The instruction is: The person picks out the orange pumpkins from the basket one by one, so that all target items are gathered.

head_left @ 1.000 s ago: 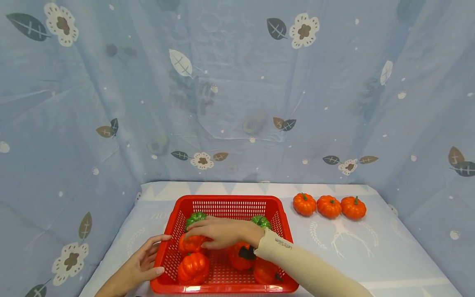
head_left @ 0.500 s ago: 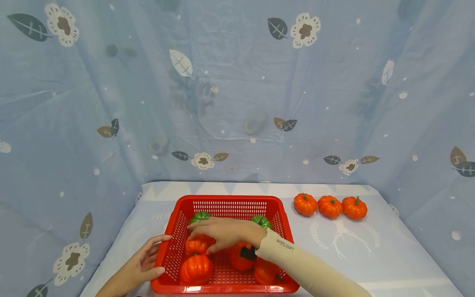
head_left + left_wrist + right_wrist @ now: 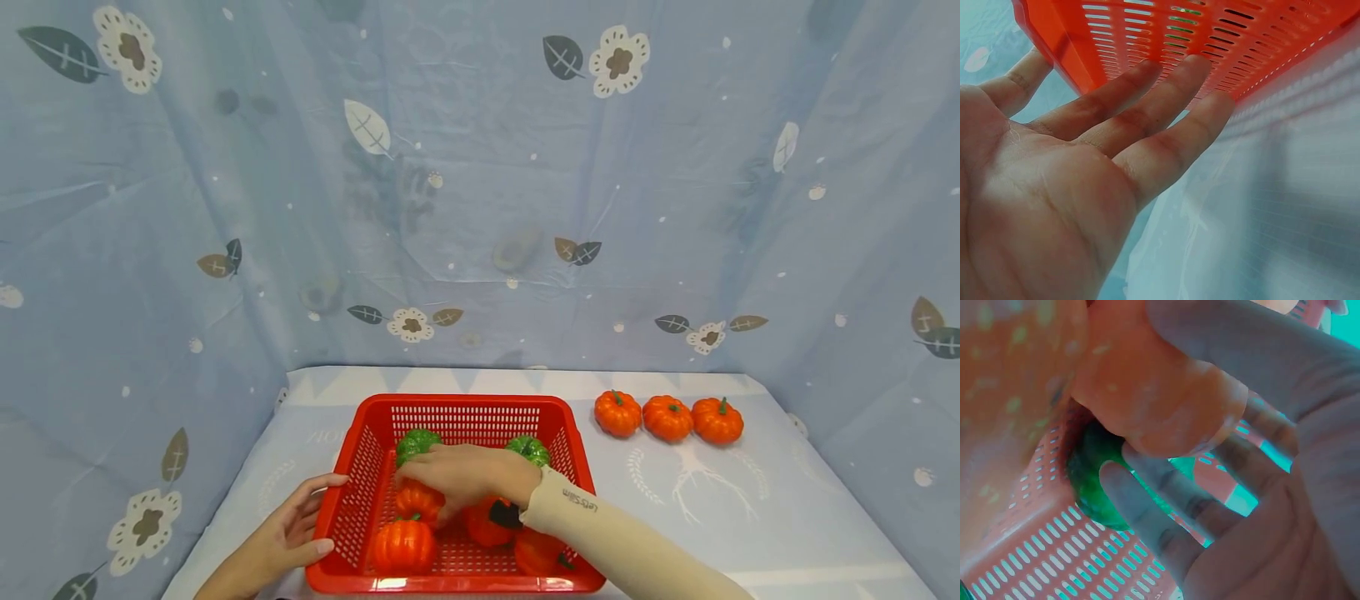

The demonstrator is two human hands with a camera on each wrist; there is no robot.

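Note:
My right hand reaches into a red plastic basket and holds a small orange pumpkin. The thumb lies on one side of it and the fingers on the other, as the right wrist view shows. Just behind sits a green pumpkin, close to the fingertips. A second orange pumpkin rests in front of the held one. My left hand is at the basket's left side; its extended fingers touch the outside wall and the thumb meets the rim. Part of the held pumpkin is hidden.
Inside the basket, to the right, are another green pumpkin and two orange ones, partly covered by the right arm. Three orange pumpkins stand in a row on the table, right of the basket. Patterned cloth hangs behind.
The held orange pumpkin, the one in front and the green one behind have shifted right inside the basket. My right hand has moved slightly right; the left hand has stayed put.

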